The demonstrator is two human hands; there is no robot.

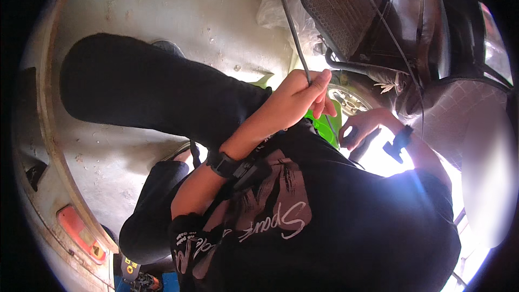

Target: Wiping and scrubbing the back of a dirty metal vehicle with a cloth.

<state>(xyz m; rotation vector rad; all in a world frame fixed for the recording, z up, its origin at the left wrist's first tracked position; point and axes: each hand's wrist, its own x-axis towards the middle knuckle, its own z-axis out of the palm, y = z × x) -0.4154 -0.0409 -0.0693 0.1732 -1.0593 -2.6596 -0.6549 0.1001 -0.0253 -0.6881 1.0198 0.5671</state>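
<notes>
A thin dark cable (pixel 290 20) comes down from the top of the view into my left hand (pixel 306 93), which pinches it between thumb and fingers. Below that hand the cable (pixel 331 127) runs on towards my right hand (pixel 361 127). The right hand's fingers are curled near the cable's lower stretch, against bright glare. A dark patch shows between them, and I cannot tell whether it is a held thing or shadow. Bright green plastic (pixel 322 123) lies beneath and between the hands. A spoked wheel (pixel 346 99) is just beyond them.
Above the wheel are a ridged dark panel (pixel 342 12) and a crumpled clear plastic bag (pixel 284 14). A quilted cover (pixel 458 113) is at the right. Another thin cable (pixel 391 28) hangs there. My bent leg (pixel 154 93) stretches left, near a rusty-edged panel with a red reflector (pixel 79 233).
</notes>
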